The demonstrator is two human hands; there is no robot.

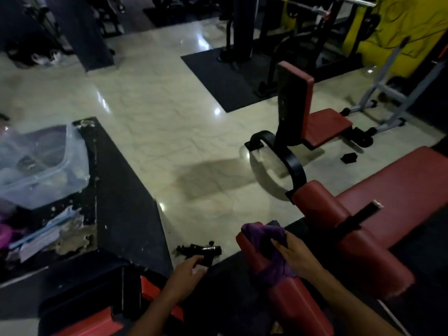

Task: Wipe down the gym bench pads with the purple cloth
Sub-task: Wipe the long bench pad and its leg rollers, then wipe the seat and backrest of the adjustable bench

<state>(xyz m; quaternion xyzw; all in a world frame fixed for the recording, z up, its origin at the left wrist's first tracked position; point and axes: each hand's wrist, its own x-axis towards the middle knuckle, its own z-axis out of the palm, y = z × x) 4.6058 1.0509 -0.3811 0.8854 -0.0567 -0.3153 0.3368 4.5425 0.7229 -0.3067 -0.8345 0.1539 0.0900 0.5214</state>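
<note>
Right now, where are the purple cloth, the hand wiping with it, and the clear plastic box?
purple cloth point(263, 235): head view, top fold.
right hand point(297, 257): head view, back of hand.
clear plastic box point(48, 183): head view, front wall.

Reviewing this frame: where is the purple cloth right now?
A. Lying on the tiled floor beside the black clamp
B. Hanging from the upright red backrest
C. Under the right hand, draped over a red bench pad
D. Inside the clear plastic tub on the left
C: the purple cloth lies draped over the near red pad, with the right hand resting flat on top of it.
</note>
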